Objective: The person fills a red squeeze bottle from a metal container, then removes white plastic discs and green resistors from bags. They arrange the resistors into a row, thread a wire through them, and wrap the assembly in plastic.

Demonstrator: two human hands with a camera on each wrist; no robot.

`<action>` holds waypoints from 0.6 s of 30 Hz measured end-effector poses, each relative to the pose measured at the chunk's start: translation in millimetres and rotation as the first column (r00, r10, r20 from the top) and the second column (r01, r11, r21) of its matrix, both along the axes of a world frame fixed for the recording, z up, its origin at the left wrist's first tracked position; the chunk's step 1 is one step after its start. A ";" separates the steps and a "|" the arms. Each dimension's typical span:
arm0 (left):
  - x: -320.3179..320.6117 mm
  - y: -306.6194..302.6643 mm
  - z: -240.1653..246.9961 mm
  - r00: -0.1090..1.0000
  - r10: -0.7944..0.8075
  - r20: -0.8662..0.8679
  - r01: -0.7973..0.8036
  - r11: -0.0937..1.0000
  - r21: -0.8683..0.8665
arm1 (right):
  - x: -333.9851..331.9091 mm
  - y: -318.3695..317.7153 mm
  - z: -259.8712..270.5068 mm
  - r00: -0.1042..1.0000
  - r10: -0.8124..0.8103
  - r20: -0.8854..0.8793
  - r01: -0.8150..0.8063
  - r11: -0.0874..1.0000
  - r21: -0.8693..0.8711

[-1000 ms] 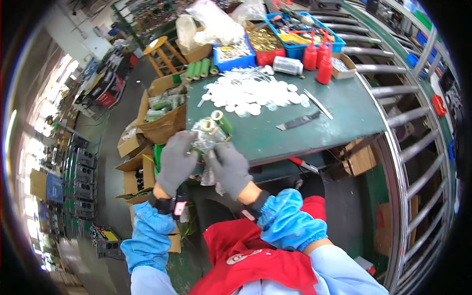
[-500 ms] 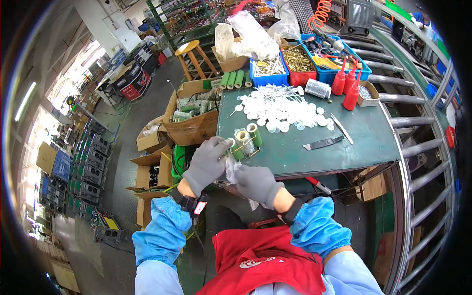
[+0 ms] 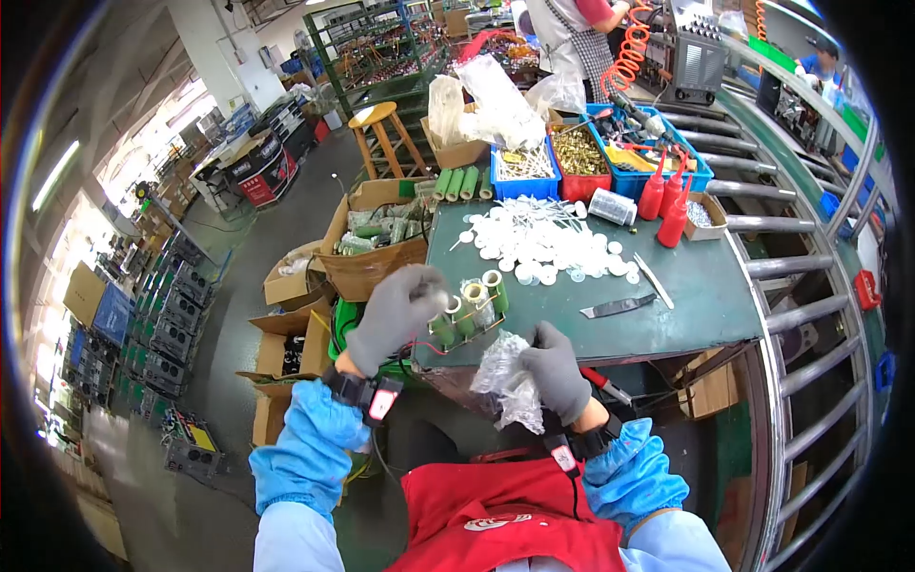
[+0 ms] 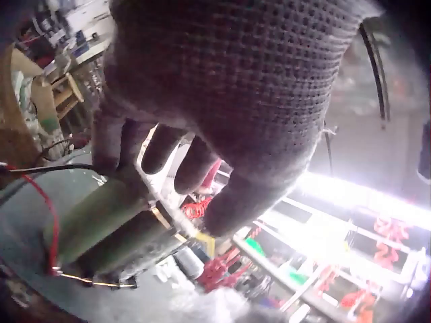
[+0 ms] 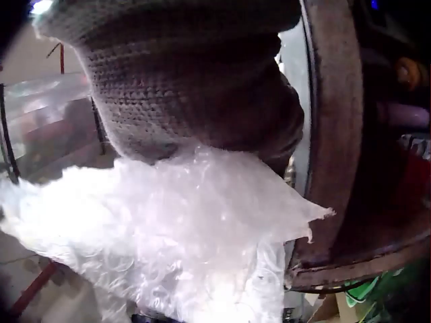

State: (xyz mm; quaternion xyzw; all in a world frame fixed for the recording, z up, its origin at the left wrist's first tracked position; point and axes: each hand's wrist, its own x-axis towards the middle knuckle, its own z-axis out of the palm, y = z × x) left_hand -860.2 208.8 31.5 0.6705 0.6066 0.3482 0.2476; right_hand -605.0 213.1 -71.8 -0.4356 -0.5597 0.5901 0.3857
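Note:
My gloved right hand [image 3: 558,367] grips a crumpled piece of clear bubble wrap [image 3: 510,386] in front of the table's near edge. In the right wrist view the bubble wrap [image 5: 188,222] hangs spread below the curled glove. Several green tubes [image 3: 499,298] with pale hollow ends stand joined by thin metal strips at the table's near left corner. My gloved left hand [image 3: 400,310] is beside them, fingers loosely bent. In the left wrist view its fingers hang over a green tube [image 4: 108,219], with a red wire [image 4: 50,202] running to the metal strip.
White round-headed pieces [image 3: 538,238] lie piled on the green table [image 3: 543,329], near a dark blade-like strip [image 3: 620,306] and white tweezers [image 3: 654,281]. Blue bins [image 3: 527,189], red bottles [image 3: 673,224] and a silver can [image 3: 612,207] line the back. Cardboard boxes [image 3: 367,272] stand at left; rollers [image 3: 786,269] run at right.
The bubble wrap has come away from the green tubes, moving right and toward me in my right hand. My left hand has shifted from the tubes' top to their left side.

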 end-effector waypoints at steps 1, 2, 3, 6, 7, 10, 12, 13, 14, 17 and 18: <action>1.4 7.8 2.6 0.999 -0.022 -0.035 0.021 0.999 -0.040 | 1.1 -1.7 7.0 0.998 -0.068 0.015 0.067 0.994 0.085; 3.1 18.5 5.2 0.997 -0.045 -0.069 0.039 0.996 -0.079 | -1.3 -3.1 17.1 0.992 -0.122 0.018 0.114 0.965 0.236; 4.4 29.9 7.2 0.992 -0.068 -0.105 0.056 0.992 -0.116 | -6.7 -3.2 29.4 0.985 -0.174 0.009 0.157 0.910 0.384; 1.4 57.5 -6.2 0.993 -0.113 0.030 0.117 0.961 -0.251 | -18.4 6.5 54.4 0.968 -0.164 0.188 0.028 0.821 0.571; 1.9 62.1 -4.4 0.990 -0.120 0.078 0.139 0.938 -0.319 | -27.2 9.9 56.1 0.943 -0.171 0.285 -0.041 0.790 0.611; -1.3 74.3 -3.7 0.944 -0.289 -0.157 0.243 0.934 -0.260 | -42.4 21.4 42.8 0.853 -0.203 0.481 -0.218 0.699 0.681; -14.0 86.7 -14.2 0.720 -0.491 -0.491 0.513 0.853 -0.101 | -46.3 22.0 39.6 0.787 -0.245 0.567 -0.256 0.705 0.661; -9.7 86.4 -10.3 0.698 -0.465 -0.545 0.472 0.871 -0.140 | -46.0 22.8 38.2 0.781 -0.258 0.568 -0.272 0.678 0.683; 3.8 80.9 -5.7 0.740 -0.338 -0.582 0.337 0.935 -0.114 | -46.7 22.3 36.5 0.787 -0.260 0.559 -0.268 0.671 0.691; 34.5 61.5 5.0 0.576 -0.059 -0.815 0.244 0.964 0.103 | -48.6 25.4 33.3 0.811 -0.266 0.521 -0.248 0.650 0.718; 29.4 63.8 -1.7 0.710 -0.089 -0.699 0.181 0.982 0.060 | -48.8 26.0 31.8 0.822 -0.260 0.506 -0.243 0.645 0.725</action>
